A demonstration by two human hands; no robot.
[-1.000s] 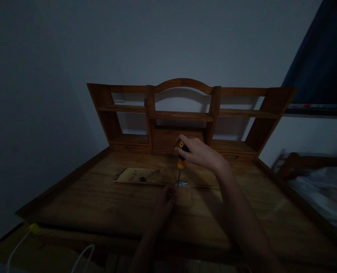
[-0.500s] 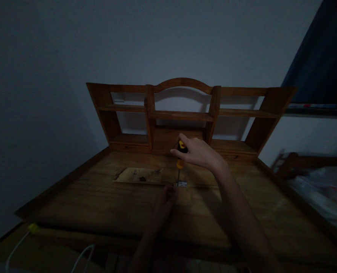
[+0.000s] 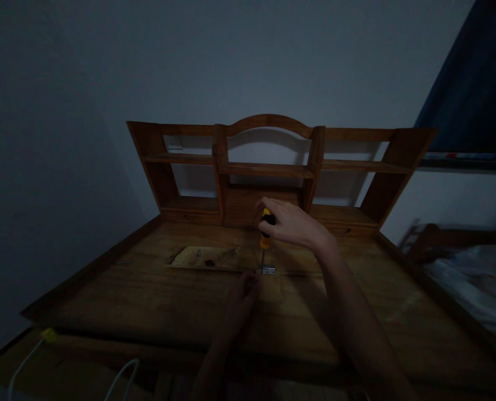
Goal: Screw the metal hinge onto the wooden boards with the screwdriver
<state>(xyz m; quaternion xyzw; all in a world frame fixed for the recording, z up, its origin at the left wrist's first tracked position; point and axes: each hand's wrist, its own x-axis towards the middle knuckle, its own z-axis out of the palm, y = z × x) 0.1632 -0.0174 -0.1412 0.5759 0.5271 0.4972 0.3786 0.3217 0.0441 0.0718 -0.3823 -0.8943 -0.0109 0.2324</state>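
My right hand [image 3: 288, 221] grips the yellow and black handle of a screwdriver [image 3: 265, 241], which stands nearly upright. Its shaft runs down to the left end of a small shiny metal hinge [image 3: 268, 270] on the wooden desktop [image 3: 156, 303]. Low beside that end rests my left hand [image 3: 243, 292], its fingers curled close to the screwdriver's tip. Whatever those fingers may pinch is too dark and small to see. A pale, damaged patch of wood [image 3: 208, 258] with a dark hole lies left of the hinge.
A wooden shelf unit [image 3: 268, 169] stands at the desk's back against the wall. A thin small object [image 3: 124, 262] lies on the left of the desktop. White cable [image 3: 26, 362] with a yellow end hangs at the front left. Plastic-like sheeting [image 3: 477, 284] is at the right.
My right hand's thumb and fingers have shifted slightly round the screwdriver handle. The screwdriver stays on the hinge, and my left hand has hardly moved.
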